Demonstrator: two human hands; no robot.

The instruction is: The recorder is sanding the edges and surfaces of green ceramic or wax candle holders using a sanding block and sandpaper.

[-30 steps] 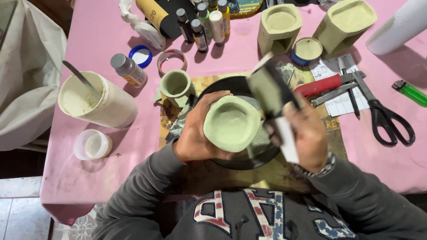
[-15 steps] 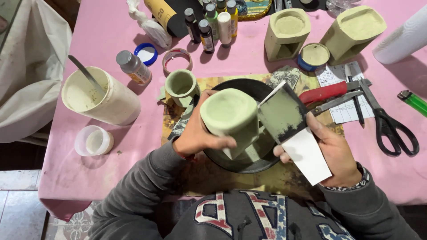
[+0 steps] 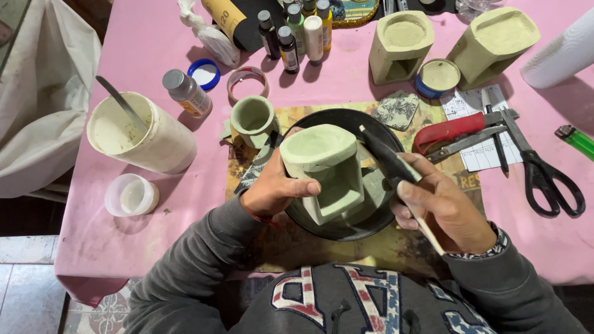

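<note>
I see my left hand (image 3: 272, 188) wrapped around a green clay pot (image 3: 325, 170), the fingers closed on its side and the thumb pressed at the front wall. The pot is tilted over a black dish (image 3: 328, 120), with its square opening facing me. My right hand (image 3: 442, 207) pinches a flat scraper (image 3: 387, 158), fingers narrow on the handle, and its dark blade reaches toward the pot's right side at 3 o'clock.

At 10 o'clock from the pot stands a small green cup (image 3: 252, 117), and further at 9 o'clock a white tub (image 3: 139, 133) with a stick in it. At 2 o'clock lie a red cutter (image 3: 448, 130) and scissors (image 3: 541, 170).

I think the risk is here: the pot is held with one hand only and tilted, so a hard push from the blade can turn it in the grip or drop it on the dish. Also the thumb, if it presses too much, can dent the thin wall near the opening.
</note>
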